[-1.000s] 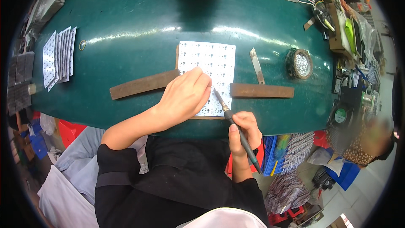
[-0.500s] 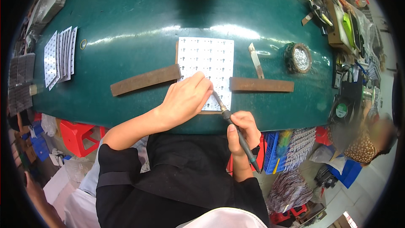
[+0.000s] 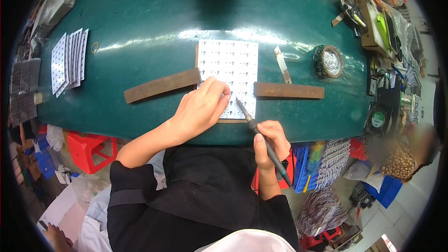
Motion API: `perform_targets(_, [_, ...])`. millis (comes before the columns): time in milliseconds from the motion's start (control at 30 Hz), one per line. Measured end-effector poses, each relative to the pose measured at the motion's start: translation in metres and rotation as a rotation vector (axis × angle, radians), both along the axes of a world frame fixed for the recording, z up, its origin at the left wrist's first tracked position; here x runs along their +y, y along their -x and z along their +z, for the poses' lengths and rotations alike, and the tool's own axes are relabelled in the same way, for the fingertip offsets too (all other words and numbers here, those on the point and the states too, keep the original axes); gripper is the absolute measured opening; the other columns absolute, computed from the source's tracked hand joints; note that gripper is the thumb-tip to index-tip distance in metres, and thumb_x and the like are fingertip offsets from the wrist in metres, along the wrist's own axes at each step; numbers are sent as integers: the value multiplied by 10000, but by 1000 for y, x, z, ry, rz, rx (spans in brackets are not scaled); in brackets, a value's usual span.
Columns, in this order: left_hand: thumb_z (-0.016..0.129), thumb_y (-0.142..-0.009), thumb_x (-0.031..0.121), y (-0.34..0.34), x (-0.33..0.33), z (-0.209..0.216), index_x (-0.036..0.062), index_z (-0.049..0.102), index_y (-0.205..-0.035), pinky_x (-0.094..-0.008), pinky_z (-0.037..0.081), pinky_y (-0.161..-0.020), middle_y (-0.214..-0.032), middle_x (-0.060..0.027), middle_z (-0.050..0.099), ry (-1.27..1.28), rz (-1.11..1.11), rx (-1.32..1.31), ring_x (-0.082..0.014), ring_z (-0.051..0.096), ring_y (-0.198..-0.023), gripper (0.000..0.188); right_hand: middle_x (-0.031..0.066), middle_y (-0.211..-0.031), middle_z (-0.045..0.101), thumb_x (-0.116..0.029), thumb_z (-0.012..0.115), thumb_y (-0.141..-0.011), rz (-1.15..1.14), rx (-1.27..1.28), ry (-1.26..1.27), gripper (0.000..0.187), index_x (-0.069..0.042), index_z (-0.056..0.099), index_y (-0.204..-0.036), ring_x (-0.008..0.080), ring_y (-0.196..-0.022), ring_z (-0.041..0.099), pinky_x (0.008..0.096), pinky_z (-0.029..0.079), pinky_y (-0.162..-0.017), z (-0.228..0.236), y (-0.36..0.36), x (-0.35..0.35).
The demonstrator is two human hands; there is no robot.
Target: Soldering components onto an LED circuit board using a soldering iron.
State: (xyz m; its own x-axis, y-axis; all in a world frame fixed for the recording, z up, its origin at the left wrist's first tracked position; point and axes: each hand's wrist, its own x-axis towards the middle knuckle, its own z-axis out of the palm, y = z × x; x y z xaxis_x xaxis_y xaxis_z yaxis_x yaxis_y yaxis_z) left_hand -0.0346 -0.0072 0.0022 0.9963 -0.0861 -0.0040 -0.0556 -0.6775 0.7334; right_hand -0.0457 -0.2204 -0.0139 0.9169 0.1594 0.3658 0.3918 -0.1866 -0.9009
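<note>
A green worktop [image 3: 149, 14] spreads beneath; a white board [image 3: 226, 58] lies under the left grip [image 3: 198, 109], which is pinched together, contents hidden; one brown bar [image 3: 161, 85] lies left of it, a second bar [image 3: 289, 90] beyond the right grip [image 3: 273, 142], which is clamped on a soldering iron [image 3: 253, 125]

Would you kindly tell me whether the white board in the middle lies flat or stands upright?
It lies flat: the white board shows its broad dotted side upward, with a brown bar at its right edge.
</note>
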Motion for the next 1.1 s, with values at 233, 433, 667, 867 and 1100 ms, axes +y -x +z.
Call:
perform_targets(233, [647, -898, 102, 4, -7, -5, 58, 558, -964, -374, 501, -621, -900, -97, 566, -27, -1, -34, -265, 641, -752, 119, 153, -826, 634, 18, 660, -771, -8, 2, -38, 143, 37, 648, -913, 144, -620, 544, 237, 409, -522, -1, 7, -5])
perform_targets(433, [657, -885, 104, 5, -10, -8, 75, 570, -953, -376, 491, -596, -862, -78, 577, -74, -33, -120, -252, 633, -714, 113, 148, -832, 635, 11, 665, -774, -7, 46, -28, 141, 32, 651, -913, 126, -600, 524, 232, 400, -512, 0, 9, -2])
perform_targets(667, [649, -880, 74, 9, -10, -7, 57, 560, -965, -370, 498, -607, -881, -98, 574, -20, -25, -123, -261, 638, -718, 124, 151, -843, 637, 7, 667, -775, -11, -12, -39, 148, 33, 653, -920, 119, -592, 518, 229, 396, -510, -2, 17, -7])
perform_targets(867, [644, -882, 71, -1, -5, -9, 53, 555, -958, -365, 501, -610, -880, -103, 573, -67, 18, -199, -266, 636, -709, 119, 141, -850, 645, 43, 651, -774, -73, 54, -44, 173, 31, 656, -946, 120, -614, 531, 236, 412, -530, -2, 8, 0])
perform_targets(1100, [651, -882, 97, -5, -7, -8, 62, 566, -937, -359, 498, -594, -857, -78, 581, -130, -12, -176, -262, 645, -722, 107, 128, -829, 643, 51, 661, -757, -32, 35, 10, 188, 32, 661, -944, 139, -616, 542, 244, 430, -543, 1, 0, 5])
